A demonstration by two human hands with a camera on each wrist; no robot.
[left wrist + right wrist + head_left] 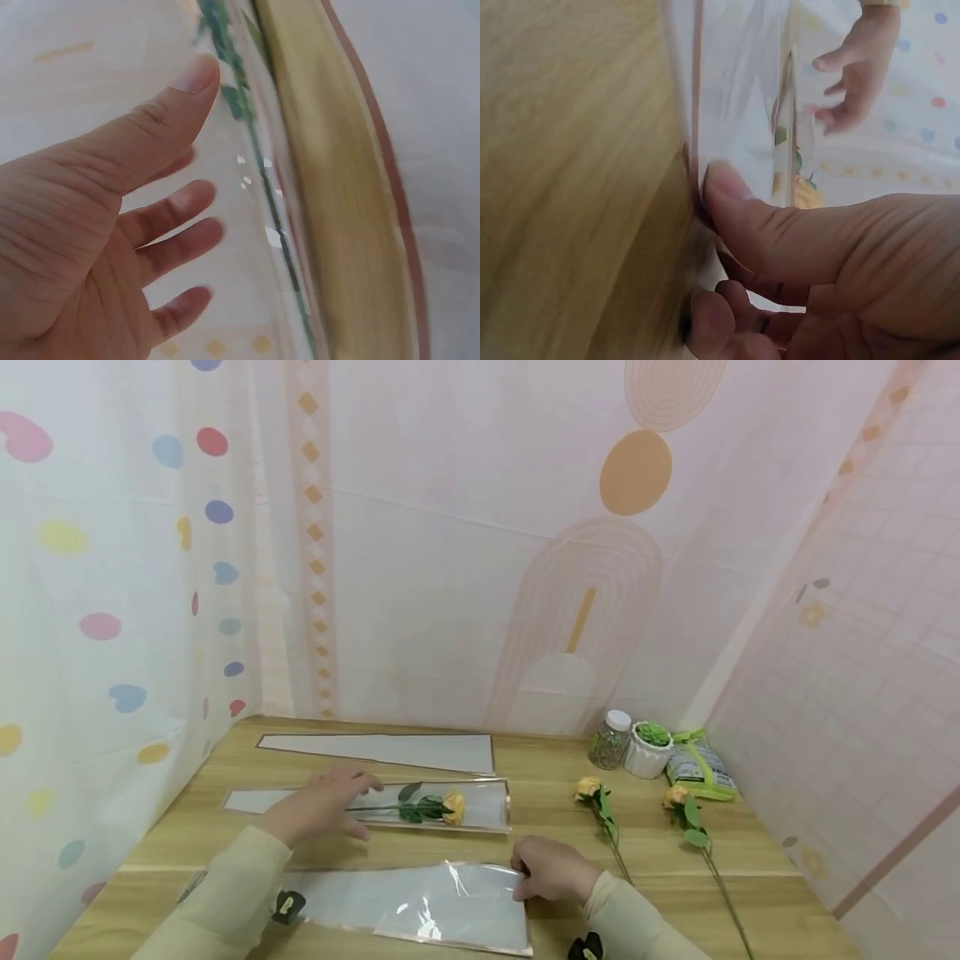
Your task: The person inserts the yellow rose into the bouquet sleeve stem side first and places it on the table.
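Note:
My right hand pinches the right end of the nearest clear flower sleeve, a long tapered one with a shiny surface; the right wrist view shows the thumb on its edge. My left hand hovers above the middle sleeve, fingers spread and holding nothing. In that middle sleeve lies a yellow rose, its green stem pointing left. The left wrist view shows the left thumb and fingers apart, beside the stem. A third sleeve lies flat at the back.
Two more yellow roses, one nearer and one farther right, lie on the wooden table. Behind them stand a lidded jar, a potted succulent and a green-edged packet. Patterned curtains close off the back and sides.

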